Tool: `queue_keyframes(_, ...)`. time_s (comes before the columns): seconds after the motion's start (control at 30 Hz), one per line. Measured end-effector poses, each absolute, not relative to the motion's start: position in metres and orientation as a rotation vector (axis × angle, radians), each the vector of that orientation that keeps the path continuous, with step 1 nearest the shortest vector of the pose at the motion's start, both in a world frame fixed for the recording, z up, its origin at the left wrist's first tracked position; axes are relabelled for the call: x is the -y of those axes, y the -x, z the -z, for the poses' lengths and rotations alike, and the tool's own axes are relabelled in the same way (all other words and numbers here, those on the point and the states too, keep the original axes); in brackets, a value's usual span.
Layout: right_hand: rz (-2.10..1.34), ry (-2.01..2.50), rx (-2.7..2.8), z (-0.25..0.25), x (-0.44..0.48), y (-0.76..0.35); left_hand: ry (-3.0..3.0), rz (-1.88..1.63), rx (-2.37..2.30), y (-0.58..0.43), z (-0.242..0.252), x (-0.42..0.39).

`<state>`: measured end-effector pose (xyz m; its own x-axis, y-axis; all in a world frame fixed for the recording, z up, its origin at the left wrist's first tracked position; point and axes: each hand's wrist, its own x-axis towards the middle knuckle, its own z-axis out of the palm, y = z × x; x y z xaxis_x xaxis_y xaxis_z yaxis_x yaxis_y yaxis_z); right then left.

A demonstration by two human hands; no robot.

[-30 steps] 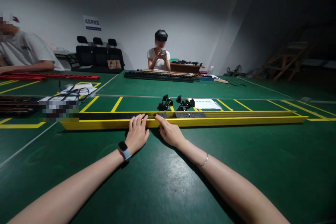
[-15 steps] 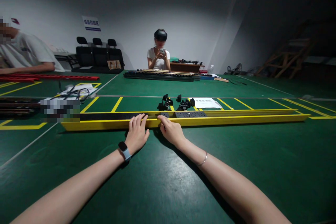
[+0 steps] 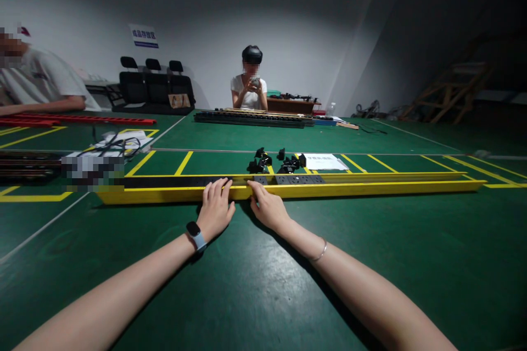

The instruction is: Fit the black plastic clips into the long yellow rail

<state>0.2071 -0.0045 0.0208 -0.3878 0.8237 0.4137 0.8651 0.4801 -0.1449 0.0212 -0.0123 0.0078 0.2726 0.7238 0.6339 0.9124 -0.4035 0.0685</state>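
A long yellow channel (image 3: 362,188) lies across the green table, with black socket modules (image 3: 302,180) and a dark strip (image 3: 164,182) inside it. My left hand (image 3: 216,203) wears a watch. Its fingers stretch over the near wall onto the dark strip, thumb apart in front. Just right of it, my right hand (image 3: 268,207) reaches with its index finger to the near rim beside a short black module (image 3: 260,180). Its thumb hangs lower, and the other fingers are partly hidden. Behind the channel sit several small black parts (image 3: 290,164).
A white sheet (image 3: 325,162) lies behind the channel. Cables (image 3: 119,145) and dark rails (image 3: 28,167) are at left, red rails (image 3: 82,120) farther back. A person (image 3: 250,85) holds a phone behind stacked dark rails (image 3: 255,119); another person (image 3: 49,79) sits at far left.
My right hand's thumb and wrist have shifted very slightly to the right. The left hand and the yellow channel look the same.
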Motion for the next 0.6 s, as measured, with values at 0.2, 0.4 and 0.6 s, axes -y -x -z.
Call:
queue_keyframes(0.2, 0.146, 1.459, 2.274, -0.0205, 0.0058, -0.2046, 2.245, 0.864, 1.497, -0.0217, -0.0084, 0.0123)
queue_keyframes(0.4, 0.157, 1.561, 2.203, -0.0197, 0.0044, -0.2067, 2.246, 0.877, 1.493, -0.0218, -0.0080, 0.0114)
queue_keyframes(0.6, 0.182, 1.616, 2.168, -0.0181, 0.0029, -0.2076, 2.246, 0.895, 1.491, -0.0216, -0.0082, 0.0112)
